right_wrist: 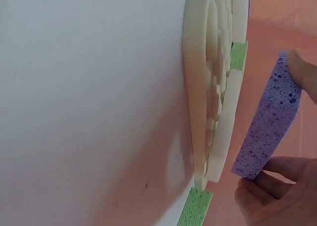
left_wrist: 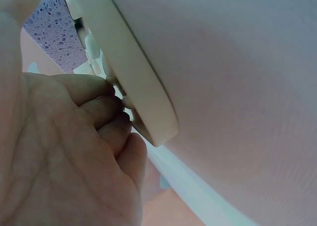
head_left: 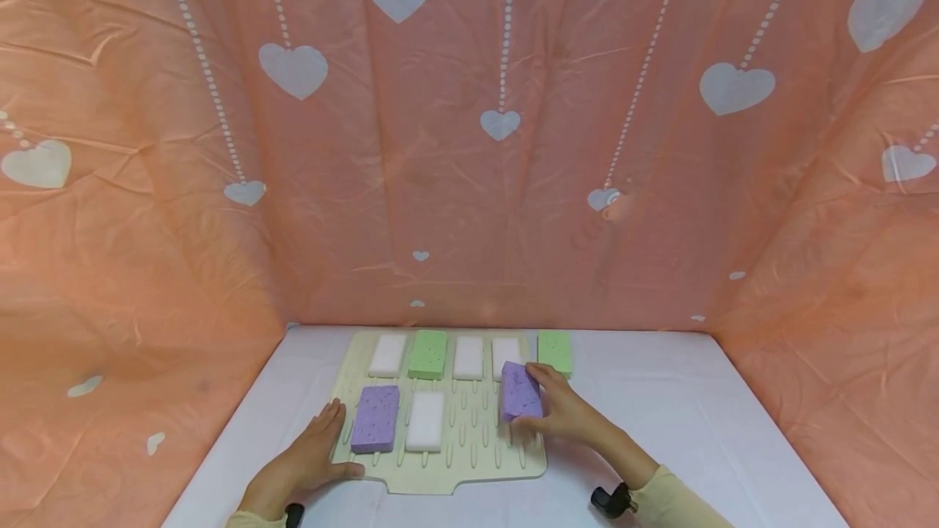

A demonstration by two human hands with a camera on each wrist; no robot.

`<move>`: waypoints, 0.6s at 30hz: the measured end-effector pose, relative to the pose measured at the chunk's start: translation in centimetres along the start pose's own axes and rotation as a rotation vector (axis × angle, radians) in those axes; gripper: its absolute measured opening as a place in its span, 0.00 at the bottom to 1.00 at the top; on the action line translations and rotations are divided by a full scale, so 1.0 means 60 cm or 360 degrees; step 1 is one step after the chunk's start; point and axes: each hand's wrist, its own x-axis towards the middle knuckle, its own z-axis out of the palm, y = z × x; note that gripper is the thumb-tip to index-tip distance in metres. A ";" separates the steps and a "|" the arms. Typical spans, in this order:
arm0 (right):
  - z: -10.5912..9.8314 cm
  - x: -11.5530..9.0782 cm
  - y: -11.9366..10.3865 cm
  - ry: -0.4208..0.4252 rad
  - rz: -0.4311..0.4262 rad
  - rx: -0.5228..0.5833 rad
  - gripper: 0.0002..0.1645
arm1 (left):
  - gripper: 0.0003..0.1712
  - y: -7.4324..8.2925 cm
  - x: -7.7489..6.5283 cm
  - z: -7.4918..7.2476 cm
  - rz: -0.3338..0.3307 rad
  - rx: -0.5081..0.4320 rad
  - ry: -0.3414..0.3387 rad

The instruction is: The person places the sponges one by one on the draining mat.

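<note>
My right hand (head_left: 561, 410) holds a purple sponge (head_left: 519, 392) by its two ends, between thumb and fingers. In the right wrist view this sponge (right_wrist: 272, 117) is tilted and raised above the cream ridged drying board (head_left: 433, 475). My left hand (head_left: 311, 451) rests at the board's front left corner, its fingertips touching the rim in the left wrist view. Near that hand, a second purple sponge (head_left: 376, 420) lies on the board beside a white sponge (head_left: 425, 422). A green sponge (head_left: 428, 354) lies in the back row between two white ones.
Another green sponge (head_left: 555, 351) lies on the white table (head_left: 645, 381) just past the board's back right side. A third white sponge (head_left: 506, 349) sits at the right of the back row. Orange cloth (head_left: 455, 210) with hearts encloses the table's back and sides.
</note>
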 end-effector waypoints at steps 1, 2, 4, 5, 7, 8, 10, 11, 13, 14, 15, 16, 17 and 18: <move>0.002 0.000 -0.001 -0.0002 -0.0004 -0.0001 0.65 | 0.72 0.000 0.000 0.000 0.0001 0.0004 -0.0001; 0.004 0.000 -0.003 -0.0005 -0.0005 -0.0002 0.65 | 0.72 -0.001 0.000 0.000 0.0003 0.0004 -0.0001; 0.009 0.001 -0.005 -0.0015 -0.0005 0.0007 0.66 | 0.72 -0.001 0.000 0.000 0.0005 0.0006 0.0000; 0.011 0.002 -0.006 -0.0016 -0.0013 0.0007 0.66 | 0.72 -0.002 0.000 0.000 0.0008 0.0011 0.0003; 0.015 0.004 -0.010 -0.0026 -0.0022 0.0000 0.66 | 0.72 -0.002 0.000 0.000 0.0011 0.0023 0.0009; 0.018 0.005 -0.011 -0.0035 -0.0028 -0.0008 0.66 | 0.72 -0.002 0.000 0.000 0.0010 0.0027 0.0009; 0.022 0.007 -0.016 -0.0057 -0.0040 -0.0019 0.66 | 0.72 -0.002 0.000 0.000 0.0009 0.0037 0.0007; 0.025 0.008 -0.018 -0.0071 -0.0046 -0.0024 0.66 | 0.72 -0.002 0.000 0.000 0.0009 0.0044 0.0005; 0.030 0.010 -0.022 -0.0101 -0.0049 -0.0020 0.66 | 0.72 -0.001 0.000 -0.001 0.0014 0.0035 -0.0003; 0.033 0.012 -0.024 -0.0115 -0.0049 -0.0020 0.67 | 0.72 -0.002 0.000 -0.001 0.0018 0.0032 -0.0006; 0.036 0.013 -0.026 -0.0128 -0.0047 -0.0014 0.67 | 0.72 -0.003 0.001 -0.001 0.0026 0.0033 -0.0007; 0.039 0.015 -0.028 -0.0138 -0.0049 -0.0012 0.67 | 0.72 -0.003 0.000 -0.001 0.0035 0.0026 -0.0008; 0.042 0.016 -0.030 -0.0151 -0.0044 -0.0005 0.67 | 0.73 -0.004 0.000 -0.001 0.0045 0.0017 -0.0007; 0.045 0.018 -0.032 -0.0159 -0.0045 0.0001 0.67 | 0.73 -0.004 -0.001 -0.001 0.0048 0.0003 -0.0016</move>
